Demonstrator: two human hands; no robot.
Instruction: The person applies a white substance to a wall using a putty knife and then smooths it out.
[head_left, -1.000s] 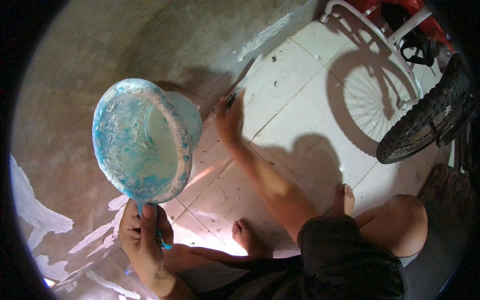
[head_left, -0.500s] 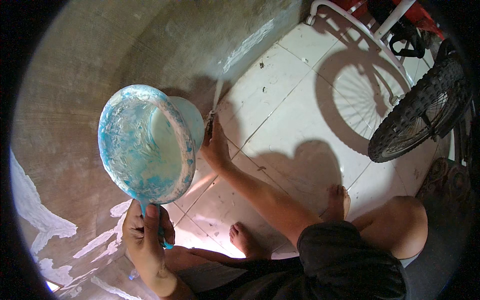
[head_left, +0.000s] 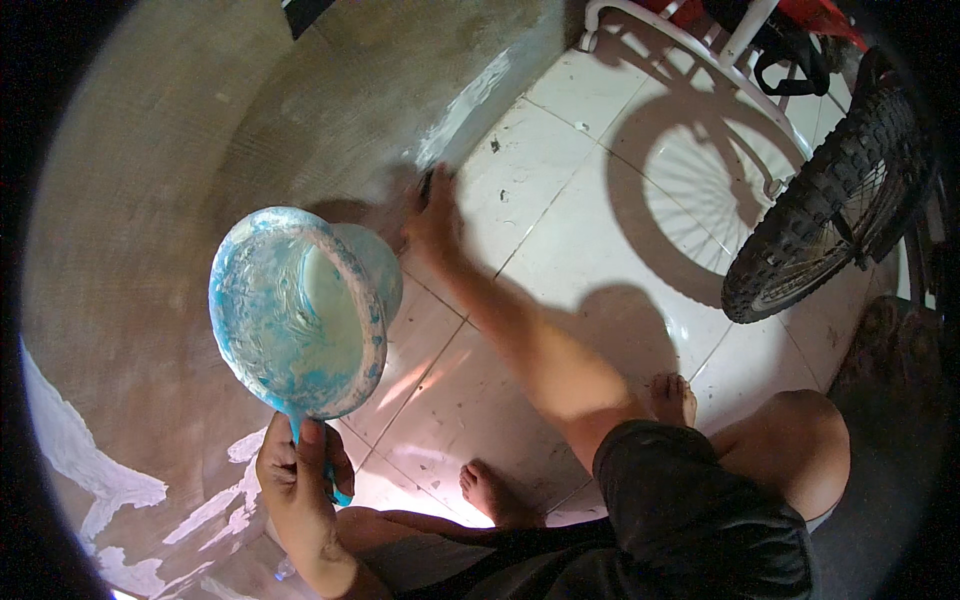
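My left hand grips the light-blue handle of a plastic dipper, held tilted so its mouth faces me; pale, creamy material and blue-white smears coat its inside and rim. My right hand reaches down to the foot of the grey wall, closed on a dark-handled tool whose working end is blurred and hard to make out. A streak of white coating runs along the lower wall just beyond that hand.
A bicycle wheel with a knobby tyre and a white metal frame stand on the right, over white floor tiles. The wall bears white patches at lower left. My bare feet and bent knee are below; a dark mat lies at right.
My right hand first moved back along the wall's foot, then forward, farther up the picture. The dipper sits a little lower, and the bicycle and floor have shifted left in the view.
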